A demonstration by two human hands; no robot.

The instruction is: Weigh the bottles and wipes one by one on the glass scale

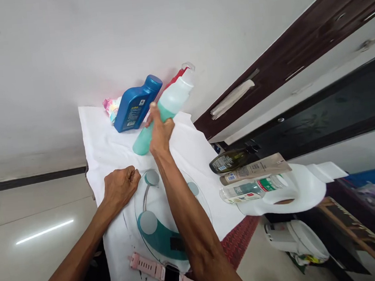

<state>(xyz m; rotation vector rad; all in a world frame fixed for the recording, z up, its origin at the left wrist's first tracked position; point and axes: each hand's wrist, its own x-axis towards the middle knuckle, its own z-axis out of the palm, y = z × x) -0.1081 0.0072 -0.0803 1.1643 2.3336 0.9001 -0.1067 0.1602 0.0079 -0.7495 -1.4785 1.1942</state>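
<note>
My right hand (160,132) is wrapped round a translucent bottle (174,95) of pale green liquid. The bottle leans to the right above the white cloth, its cap end up. My left hand (121,183) rests on the cloth as a fist, with nothing showing in it. Beside that fist lies a round glass scale (164,240) with grey pads and a teal band, partly hidden by my right forearm. A blue bottle (134,106) stands just left of the held bottle. Something red (175,77) shows behind the held bottle.
A colourful packet (111,107) sits by the wall. A pink smartwatch (170,278) lies in front of the scale. Along the right edge are a dark pump bottle (231,159), a beige tube (256,169), a clear bottle (245,191) and a white jug (307,191).
</note>
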